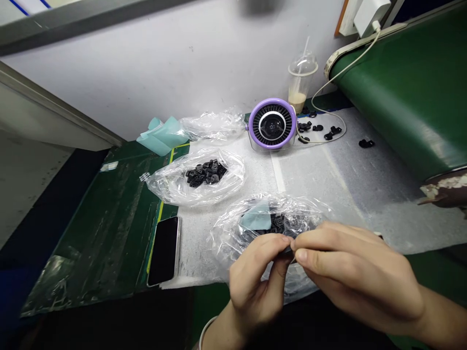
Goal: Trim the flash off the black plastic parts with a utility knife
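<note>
My left hand pinches a small dark part between thumb and forefinger; most of it is hidden by the fingers. The fingertips of my right hand are closed at the part's right side, touching or nearly touching it. What the right fingers grip is too small to make out. Just behind my hands lies an open clear plastic bag of small black plastic parts. On top of those parts rests a light blue piece of sheet.
Farther back lies a second clear bag with black parts. A phone is at left. A purple fan, a drink cup, loose black parts and a white cable stand near a green conveyor belt.
</note>
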The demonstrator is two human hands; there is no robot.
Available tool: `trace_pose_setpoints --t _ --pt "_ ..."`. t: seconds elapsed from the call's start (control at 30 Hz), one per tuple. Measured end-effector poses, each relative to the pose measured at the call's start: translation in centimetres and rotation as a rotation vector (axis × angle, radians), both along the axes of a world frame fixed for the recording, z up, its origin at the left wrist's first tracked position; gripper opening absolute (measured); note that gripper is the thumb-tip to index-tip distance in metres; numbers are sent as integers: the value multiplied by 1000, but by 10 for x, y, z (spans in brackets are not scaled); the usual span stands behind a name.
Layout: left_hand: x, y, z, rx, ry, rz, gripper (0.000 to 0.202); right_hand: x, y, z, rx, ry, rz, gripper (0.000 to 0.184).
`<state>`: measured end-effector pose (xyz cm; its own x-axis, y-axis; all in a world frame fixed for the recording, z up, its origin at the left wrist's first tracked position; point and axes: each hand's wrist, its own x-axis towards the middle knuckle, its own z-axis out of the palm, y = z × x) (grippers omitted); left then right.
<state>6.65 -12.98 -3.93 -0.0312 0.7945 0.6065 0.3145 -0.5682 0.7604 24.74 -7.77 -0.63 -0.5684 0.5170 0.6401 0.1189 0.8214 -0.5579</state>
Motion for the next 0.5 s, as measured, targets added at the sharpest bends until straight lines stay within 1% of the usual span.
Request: trace_pose_setpoints --t 0.07,0.17,0.23,0.3,0.4,0.5 --pt "0 -1 -2 -68 -39 -29 38 -1 0 -4 10 46 -35 33" --pt "2 -3 -5 -184 -171 -72 35 -1 0 -6 -26 133 -52 32" --pt "4 -4 -7 -165 -204 -77 34 0 -2 -6 -13 137 -52 32" --pt "6 -4 -7 -124 -213 -84 31 3 -6 -5 39 104 -85 31" --pt "9 -5 -8 -148 -285 -105 25 7 -12 -4 118 51 -163 32" --pt "9 -7 -11 -163 -345 -87 25 8 -14 -4 105 73 -256 35"
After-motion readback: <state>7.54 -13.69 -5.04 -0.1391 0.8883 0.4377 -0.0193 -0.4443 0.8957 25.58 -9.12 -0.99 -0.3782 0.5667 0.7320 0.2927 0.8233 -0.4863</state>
